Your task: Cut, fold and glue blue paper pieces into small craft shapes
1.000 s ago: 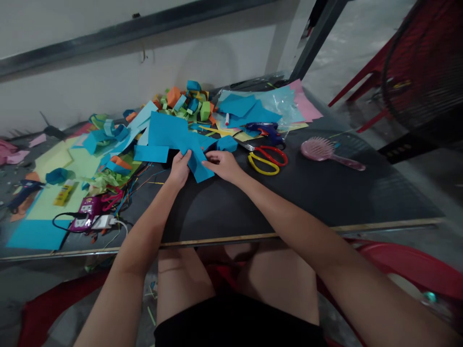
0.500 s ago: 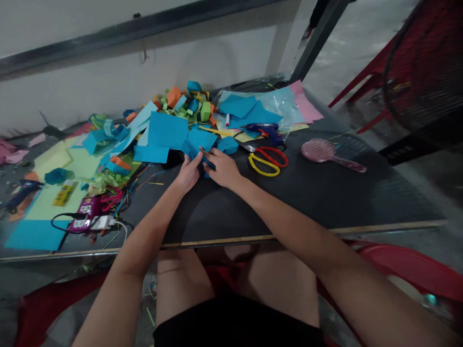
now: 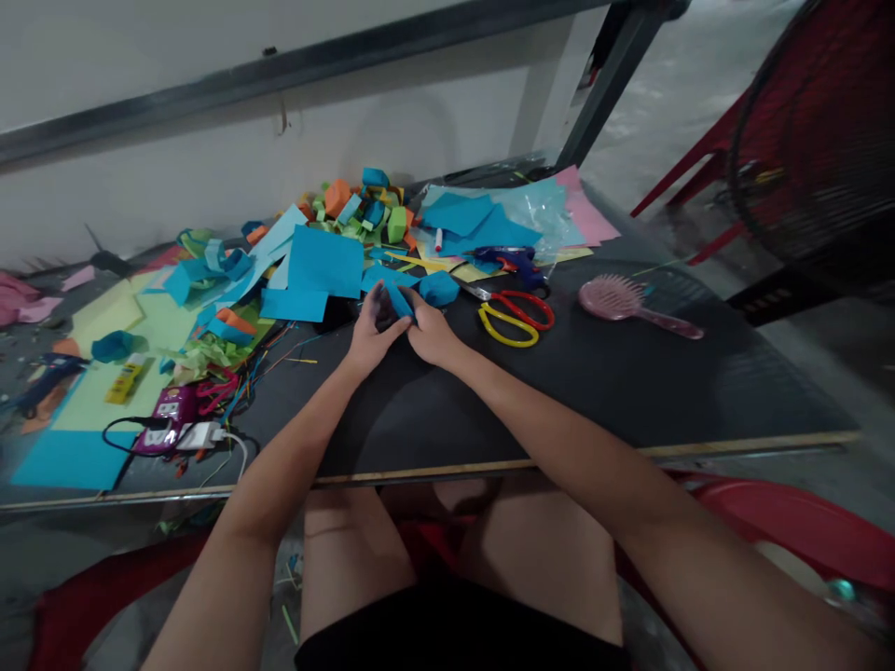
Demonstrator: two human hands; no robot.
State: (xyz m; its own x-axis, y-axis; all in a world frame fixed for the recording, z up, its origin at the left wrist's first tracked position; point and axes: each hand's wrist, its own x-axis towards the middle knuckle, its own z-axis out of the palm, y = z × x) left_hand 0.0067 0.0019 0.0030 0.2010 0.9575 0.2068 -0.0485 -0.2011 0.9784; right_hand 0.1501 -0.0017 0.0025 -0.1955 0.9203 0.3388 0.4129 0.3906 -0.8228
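Observation:
Between my hands, a small folded piece of blue paper (image 3: 400, 302) is held tilted over the dark table (image 3: 447, 401). My right hand (image 3: 432, 334) is closed on its right side. On the other side, my left hand (image 3: 370, 335) curls round it, with the thumb pressed to its lower edge and the fingers partly in shadow. Just past my fingers lie a folded blue paper shape (image 3: 440, 288) and a flat blue sheet (image 3: 325, 261). Scissors (image 3: 514, 317) with one red and one yellow handle rest to the right of my right hand.
A heap of folded paper pieces (image 3: 370, 207) sits against the wall. To the right are a pink hairbrush (image 3: 615, 300) and a dark blue glue gun (image 3: 516, 265). On the left lie a purple power strip (image 3: 170, 417) with cables and yellow-green sheets (image 3: 164, 326). A fan (image 3: 818, 158) stands far right.
My left hand has opened out and turned, its thumb now reaching across to the blue paper. The paper is now more upright and looks more compact between my hands. The view has shifted slightly.

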